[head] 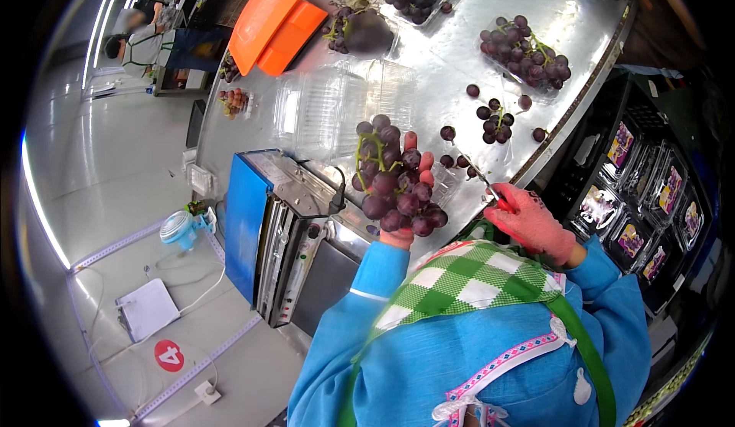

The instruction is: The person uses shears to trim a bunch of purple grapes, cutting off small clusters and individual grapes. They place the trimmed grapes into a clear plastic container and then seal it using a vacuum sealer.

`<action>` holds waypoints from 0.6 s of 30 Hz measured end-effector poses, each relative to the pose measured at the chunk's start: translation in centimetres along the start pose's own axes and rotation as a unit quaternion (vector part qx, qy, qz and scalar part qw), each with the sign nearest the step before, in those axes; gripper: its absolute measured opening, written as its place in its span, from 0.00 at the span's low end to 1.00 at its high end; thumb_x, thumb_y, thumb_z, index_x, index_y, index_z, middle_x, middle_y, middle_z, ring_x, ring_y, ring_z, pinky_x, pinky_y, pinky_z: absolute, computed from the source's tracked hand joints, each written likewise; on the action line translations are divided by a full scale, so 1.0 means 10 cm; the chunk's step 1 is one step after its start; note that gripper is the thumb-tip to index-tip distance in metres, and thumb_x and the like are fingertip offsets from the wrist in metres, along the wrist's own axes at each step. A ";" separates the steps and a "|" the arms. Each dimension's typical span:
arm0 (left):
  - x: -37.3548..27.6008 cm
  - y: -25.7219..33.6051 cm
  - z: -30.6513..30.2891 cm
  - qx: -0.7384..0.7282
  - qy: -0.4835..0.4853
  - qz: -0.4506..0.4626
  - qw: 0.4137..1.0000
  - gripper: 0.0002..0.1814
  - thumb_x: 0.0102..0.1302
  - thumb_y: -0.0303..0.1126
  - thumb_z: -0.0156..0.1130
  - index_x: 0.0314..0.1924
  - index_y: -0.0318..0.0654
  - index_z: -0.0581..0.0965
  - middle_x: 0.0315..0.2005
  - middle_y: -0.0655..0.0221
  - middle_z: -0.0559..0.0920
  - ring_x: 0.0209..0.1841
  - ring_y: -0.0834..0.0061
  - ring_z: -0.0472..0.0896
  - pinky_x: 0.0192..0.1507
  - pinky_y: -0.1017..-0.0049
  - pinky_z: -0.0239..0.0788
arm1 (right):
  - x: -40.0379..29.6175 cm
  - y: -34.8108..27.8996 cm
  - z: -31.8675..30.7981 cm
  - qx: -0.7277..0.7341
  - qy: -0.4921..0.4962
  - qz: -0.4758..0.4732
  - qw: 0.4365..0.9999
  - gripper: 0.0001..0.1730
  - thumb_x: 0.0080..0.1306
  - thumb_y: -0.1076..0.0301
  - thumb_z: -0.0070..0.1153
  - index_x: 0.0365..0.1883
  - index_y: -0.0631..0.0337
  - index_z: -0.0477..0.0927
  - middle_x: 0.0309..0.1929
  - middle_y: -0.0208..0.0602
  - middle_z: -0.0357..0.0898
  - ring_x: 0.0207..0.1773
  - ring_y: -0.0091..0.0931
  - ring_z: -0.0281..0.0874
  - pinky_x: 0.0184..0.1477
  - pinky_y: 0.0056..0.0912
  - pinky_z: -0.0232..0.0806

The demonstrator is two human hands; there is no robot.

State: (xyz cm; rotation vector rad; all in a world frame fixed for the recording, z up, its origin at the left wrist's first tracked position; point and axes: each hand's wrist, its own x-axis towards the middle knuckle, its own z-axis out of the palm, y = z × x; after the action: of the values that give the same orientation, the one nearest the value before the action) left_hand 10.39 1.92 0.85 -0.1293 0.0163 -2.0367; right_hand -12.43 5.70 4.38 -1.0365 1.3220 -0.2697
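In my left hand (426,165), in a pink glove, rests a bunch of dark purple grapes (396,183) with green stems; it hides most of the palm. My right hand (531,220), also gloved in pink, holds red-handled scissors (501,198), their blades pointing at loose grapes (461,161) on the metal table (430,76). A small cluster of grapes (495,121) lies beyond the scissors. Clear plastic clamshell containers (327,105) stand just past my left hand. Farther off, a larger bunch (525,53) sits in a clear tray.
Orange plastic bins (275,25) stand at the far left of the table. A blue-sided machine (247,226) is left of my left arm. A black crate (626,197) of labelled clear packs is at the right. Another person (143,48) is in the left background.
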 end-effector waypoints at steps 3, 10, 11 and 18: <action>0.06 -0.09 0.08 -0.064 -0.001 0.013 0.998 0.29 0.69 0.46 0.39 0.67 0.49 0.51 0.67 0.65 0.51 0.68 0.66 0.50 0.67 0.65 0.46 | 0.06 0.11 0.06 -0.047 0.050 -0.049 0.996 0.31 0.58 0.55 0.56 0.55 0.63 0.66 0.41 0.48 0.75 0.43 0.37 0.75 0.45 0.35 0.67; 0.06 -0.06 0.05 -0.163 0.045 0.000 0.986 0.33 0.66 0.51 0.46 0.66 0.47 0.54 0.64 0.62 0.57 0.65 0.59 0.58 0.64 0.58 0.55 | 0.17 0.27 0.10 -0.164 0.124 -0.144 0.968 0.32 0.57 0.57 0.56 0.56 0.62 0.64 0.43 0.49 0.71 0.44 0.42 0.73 0.46 0.40 0.66; 0.05 -0.04 0.03 -0.167 0.055 -0.005 0.984 0.32 0.66 0.51 0.46 0.66 0.46 0.54 0.63 0.61 0.59 0.64 0.59 0.60 0.64 0.59 0.55 | 0.17 0.27 0.10 -0.177 0.120 -0.144 0.966 0.32 0.57 0.56 0.56 0.56 0.62 0.64 0.43 0.49 0.71 0.44 0.43 0.72 0.47 0.40 0.65; 0.12 -0.03 0.19 -0.131 0.055 -0.038 0.989 0.26 0.65 0.44 0.50 0.61 0.47 0.64 0.61 0.64 0.62 0.59 0.66 0.65 0.60 0.67 0.60 | 0.19 0.36 0.12 -0.253 0.109 -0.140 0.951 0.34 0.55 0.55 0.56 0.57 0.60 0.63 0.46 0.46 0.70 0.48 0.41 0.69 0.53 0.41 0.60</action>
State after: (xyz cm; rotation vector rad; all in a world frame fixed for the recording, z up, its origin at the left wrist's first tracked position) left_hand 9.82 1.07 2.86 -0.1837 0.3543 -2.1078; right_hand -12.16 6.93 0.33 -1.6739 1.4800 -0.2676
